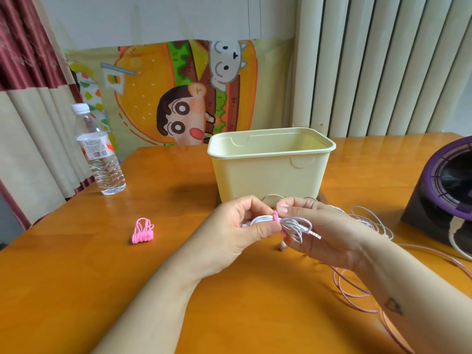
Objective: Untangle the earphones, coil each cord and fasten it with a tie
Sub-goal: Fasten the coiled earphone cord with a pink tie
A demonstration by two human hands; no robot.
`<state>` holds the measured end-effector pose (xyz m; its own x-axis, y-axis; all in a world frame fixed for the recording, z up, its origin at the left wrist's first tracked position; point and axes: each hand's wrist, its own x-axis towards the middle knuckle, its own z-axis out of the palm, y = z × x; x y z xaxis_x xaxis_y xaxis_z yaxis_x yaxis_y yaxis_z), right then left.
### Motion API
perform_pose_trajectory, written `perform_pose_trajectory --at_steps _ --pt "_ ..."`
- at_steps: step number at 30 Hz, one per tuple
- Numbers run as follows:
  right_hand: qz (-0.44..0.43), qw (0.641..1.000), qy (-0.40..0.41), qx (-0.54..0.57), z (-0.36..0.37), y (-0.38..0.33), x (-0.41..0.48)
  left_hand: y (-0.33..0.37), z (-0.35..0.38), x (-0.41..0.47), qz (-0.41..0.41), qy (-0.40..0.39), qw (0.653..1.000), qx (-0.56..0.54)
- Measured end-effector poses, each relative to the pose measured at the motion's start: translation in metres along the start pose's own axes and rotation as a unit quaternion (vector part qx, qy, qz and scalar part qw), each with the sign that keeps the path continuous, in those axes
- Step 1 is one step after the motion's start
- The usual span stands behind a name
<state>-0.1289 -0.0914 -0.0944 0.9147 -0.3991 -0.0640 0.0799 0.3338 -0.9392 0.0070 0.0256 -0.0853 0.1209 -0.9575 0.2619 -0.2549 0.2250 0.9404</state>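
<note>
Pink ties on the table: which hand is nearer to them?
Left. The left hand, gripping the white cord, is right of the pink ties; the right hand is farther right.

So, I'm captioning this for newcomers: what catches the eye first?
At centre, the left hand and right hand pinch a coiled white earphone cord with a pink tie at its middle. Behind them stands a pale yellow box, and a bunch of pink ties lies to the left on the orange table.

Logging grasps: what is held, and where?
The coiled white earphone cord: left hand grips one end, right hand pinches the pink tie around its middle.
</note>
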Motion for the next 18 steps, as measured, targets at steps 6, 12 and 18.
perform_pose_trajectory --at_steps 6,12,18 --pt "0.03 0.998 0.005 0.06 0.0032 0.0038 0.0028 -0.0044 -0.0039 0.0016 0.021 0.008 0.999 0.024" --pt "0.051 0.996 0.011 0.078 0.0004 0.0065 0.0046 -0.0042 -0.0045 0.0011 0.059 0.026 0.991 0.119" --pt "0.084 0.986 0.0 0.144 0.0005 0.0044 0.0033 -0.0063 -0.008 0.0021 0.064 0.061 0.99 0.11"
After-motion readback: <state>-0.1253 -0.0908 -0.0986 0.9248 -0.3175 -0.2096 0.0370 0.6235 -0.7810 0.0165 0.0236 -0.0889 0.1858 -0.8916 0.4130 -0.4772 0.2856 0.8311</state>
